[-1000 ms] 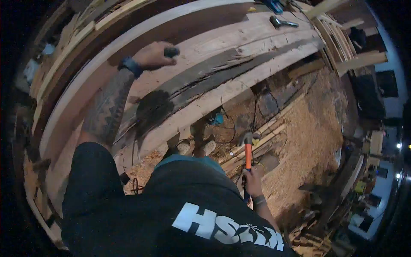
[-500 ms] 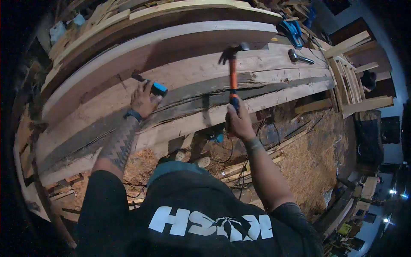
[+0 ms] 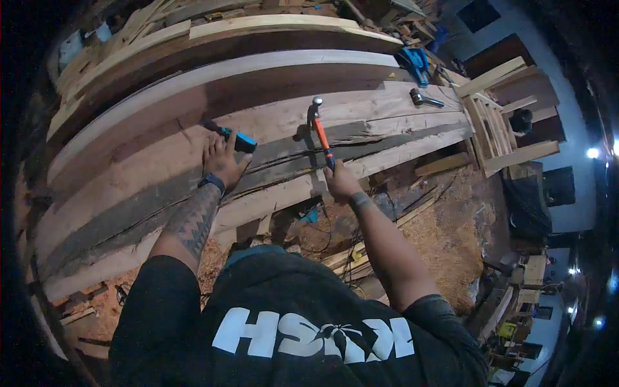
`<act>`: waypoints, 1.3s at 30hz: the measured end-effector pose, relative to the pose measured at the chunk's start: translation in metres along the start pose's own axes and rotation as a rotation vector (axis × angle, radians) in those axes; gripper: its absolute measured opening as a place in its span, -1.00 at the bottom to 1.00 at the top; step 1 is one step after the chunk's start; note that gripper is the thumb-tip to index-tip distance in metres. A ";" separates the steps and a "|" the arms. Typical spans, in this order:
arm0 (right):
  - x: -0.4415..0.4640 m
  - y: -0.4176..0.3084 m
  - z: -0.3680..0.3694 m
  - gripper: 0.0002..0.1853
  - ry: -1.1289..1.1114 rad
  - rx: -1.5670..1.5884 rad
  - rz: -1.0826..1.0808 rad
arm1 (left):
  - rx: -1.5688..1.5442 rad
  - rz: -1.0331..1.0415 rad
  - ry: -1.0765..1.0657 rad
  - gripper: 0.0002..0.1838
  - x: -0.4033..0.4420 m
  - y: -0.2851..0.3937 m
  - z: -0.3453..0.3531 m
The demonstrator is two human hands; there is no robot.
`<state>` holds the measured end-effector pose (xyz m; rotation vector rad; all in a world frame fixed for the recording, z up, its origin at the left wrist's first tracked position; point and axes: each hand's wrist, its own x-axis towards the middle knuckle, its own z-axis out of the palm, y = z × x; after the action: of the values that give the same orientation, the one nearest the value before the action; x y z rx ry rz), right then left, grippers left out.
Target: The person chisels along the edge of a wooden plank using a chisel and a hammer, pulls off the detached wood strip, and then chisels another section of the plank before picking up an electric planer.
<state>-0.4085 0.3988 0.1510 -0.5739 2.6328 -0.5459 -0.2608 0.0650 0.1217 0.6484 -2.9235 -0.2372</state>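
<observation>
A glancing blow could bring the hammer (image 3: pixel 321 134) onto the left hand (image 3: pixel 224 160) if the blue-and-black tool (image 3: pixel 242 140) were to tip on the uneven slab (image 3: pixel 277 120). The left hand lies palm down over the slab's left part, fingers half curled round that tool; the right hand (image 3: pixel 342 182), at the slab's near edge, is wrapped fully around the hammer, whose head is above the slab.

Off to my right I see a blue tool (image 3: pixel 416 64), a dark-and-silver tool (image 3: pixel 425 98) near it, a slatted wooden frame (image 3: pixel 493 129), sawdust (image 3: pixel 445 251) over the floor (image 3: pixel 476 195) and a glowing lamp (image 3: pixel 593 153).
</observation>
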 end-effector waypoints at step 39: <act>-0.103 0.089 -0.070 -0.51 -0.074 0.465 -0.134 | -0.128 -0.057 -0.277 -0.16 0.006 0.039 -0.038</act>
<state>-0.3803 0.5411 0.2005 -0.6050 2.2937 -1.1129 -0.2755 0.0923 0.1661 0.7323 -3.1176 -0.5587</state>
